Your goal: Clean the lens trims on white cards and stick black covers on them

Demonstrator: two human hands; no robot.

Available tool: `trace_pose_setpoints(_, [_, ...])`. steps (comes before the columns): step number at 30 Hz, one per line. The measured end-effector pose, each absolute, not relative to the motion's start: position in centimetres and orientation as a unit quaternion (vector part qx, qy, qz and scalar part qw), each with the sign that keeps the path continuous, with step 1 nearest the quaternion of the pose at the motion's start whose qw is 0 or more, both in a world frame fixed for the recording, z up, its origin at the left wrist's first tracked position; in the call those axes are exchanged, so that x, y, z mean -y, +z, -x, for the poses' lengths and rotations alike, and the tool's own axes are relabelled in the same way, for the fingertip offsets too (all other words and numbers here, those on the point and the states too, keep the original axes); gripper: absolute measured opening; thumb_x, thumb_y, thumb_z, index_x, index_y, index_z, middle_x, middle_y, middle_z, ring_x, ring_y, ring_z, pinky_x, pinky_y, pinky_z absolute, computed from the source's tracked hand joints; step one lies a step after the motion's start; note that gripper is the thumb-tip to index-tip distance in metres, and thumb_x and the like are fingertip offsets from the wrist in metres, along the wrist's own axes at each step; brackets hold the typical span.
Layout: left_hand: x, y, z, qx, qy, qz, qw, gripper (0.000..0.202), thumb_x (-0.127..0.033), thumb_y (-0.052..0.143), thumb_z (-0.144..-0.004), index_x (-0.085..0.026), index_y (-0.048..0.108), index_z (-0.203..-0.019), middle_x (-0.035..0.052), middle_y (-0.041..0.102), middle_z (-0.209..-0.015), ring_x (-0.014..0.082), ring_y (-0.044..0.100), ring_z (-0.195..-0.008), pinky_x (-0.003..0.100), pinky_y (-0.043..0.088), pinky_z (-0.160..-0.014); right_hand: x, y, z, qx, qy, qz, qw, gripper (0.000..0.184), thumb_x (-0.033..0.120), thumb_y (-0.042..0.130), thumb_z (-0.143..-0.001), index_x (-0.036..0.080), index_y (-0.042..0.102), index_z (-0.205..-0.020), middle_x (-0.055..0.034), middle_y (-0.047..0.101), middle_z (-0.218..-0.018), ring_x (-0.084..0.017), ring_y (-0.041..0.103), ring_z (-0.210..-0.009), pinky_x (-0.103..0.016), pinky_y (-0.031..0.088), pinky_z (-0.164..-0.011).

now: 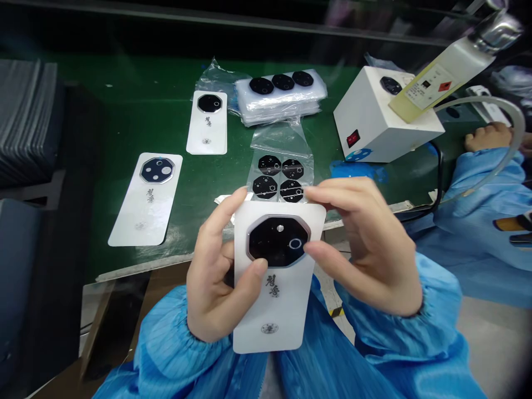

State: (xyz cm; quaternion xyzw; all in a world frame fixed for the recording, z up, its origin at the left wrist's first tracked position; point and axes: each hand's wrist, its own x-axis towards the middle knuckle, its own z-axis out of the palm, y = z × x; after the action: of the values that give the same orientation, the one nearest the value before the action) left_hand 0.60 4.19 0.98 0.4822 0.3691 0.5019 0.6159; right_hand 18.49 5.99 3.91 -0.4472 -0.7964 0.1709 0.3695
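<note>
Three white cards, four black octagonal lens pieces on a clear sheet, three more on a stack.

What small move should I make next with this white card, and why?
Probably ease your right hand back slightly: its fingertips sit at the edge of the black octagonal lens piece on the white card, and could smudge it.

At six o'clock, the white card looks smooth with a soft sheen, its black lens cover glossy inside a polished metal rim. At twelve o'clock, the green worktop shines, and the clear plastic bag looks thin and crinkled. The blue sleeves are fine-striped cloth.
</note>
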Motion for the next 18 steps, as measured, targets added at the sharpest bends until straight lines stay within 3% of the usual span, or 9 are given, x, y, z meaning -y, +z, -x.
trace_pose_setpoints(3, [-4.2, 0.6, -0.8, -0.363, 0.51, -0.519, 0.582, 0.059, -0.01, 0.051, -0.085, -0.033, 0.034, -0.137, -0.0047, 0.066, -0.066, 0.011, 0.053, -0.041, 0.021, 0.043, -0.036, -6.5, 3.3, -18.5, 0.725, 0.321, 0.456, 0.403, 0.008, 0.023, 0.057, -0.083, 0.017, 0.053, -0.086, -0.0017, 0.056, -0.078, -0.012, 0.055, -0.071, -0.025, 0.047, -0.056])
trace_pose_setpoints(6, [-4.2, 0.3, -1.0, -0.355, 0.515, -0.54, 0.563, 0.059, -0.012, 0.052, -0.085, -0.033, 0.034, -0.137, -0.004, 0.065, -0.064, 0.011, 0.05, -0.039, 0.021, 0.041, -0.035, -6.8, 3.0, -18.4, 0.673, 0.416, 0.467, 0.396, 0.014, 0.024, 0.057, -0.082, 0.018, 0.048, -0.072, 0.0016, 0.052, -0.067, -0.009, 0.051, -0.06, -0.02, 0.042, -0.048])
trace_pose_setpoints(9, [-4.1, 0.1, -1.1, -0.353, 0.516, -0.545, 0.558, 0.058, -0.012, 0.052, -0.085, -0.033, 0.034, -0.137, -0.004, 0.065, -0.063, 0.0113, 0.05, -0.038, 0.021, 0.04, -0.034, -6.8, 2.8, -18.2, 0.658, 0.448, 0.466, 0.386, 0.018, 0.025, 0.056, -0.081, 0.017, 0.046, -0.068, 0.0022, 0.049, -0.063, -0.008, 0.049, -0.057, -0.019, 0.04, -0.046])
trace_pose_setpoints(14, [-4.1, 0.0, -1.0, -0.371, 0.507, -0.514, 0.584, 0.057, -0.014, 0.053, -0.085, -0.029, 0.033, -0.136, -0.0048, 0.062, -0.058, 0.0116, 0.052, -0.039, 0.021, 0.043, -0.035, -6.9, 2.2, -18.1, 0.678, 0.388, 0.465, 0.416, 0.021, 0.025, 0.057, -0.079, 0.018, 0.044, -0.064, 0.0034, 0.045, -0.058, -0.008, 0.044, -0.054, -0.019, 0.036, -0.046])
trace_pose_setpoints(18, [-4.5, -0.3, -0.9, -0.401, 0.503, -0.509, 0.572, 0.058, -0.018, 0.056, -0.085, -0.028, 0.033, -0.137, -0.0058, 0.06, -0.053, 0.0116, 0.057, -0.042, 0.02, 0.049, -0.04, -7.1, 1.8, -18.1, 0.616, 0.483, 0.464, 0.415, 0.019, 0.028, 0.058, -0.081, 0.017, 0.047, -0.069, 0.0045, 0.044, -0.061, -0.006, 0.044, -0.052, -0.017, 0.038, -0.044])
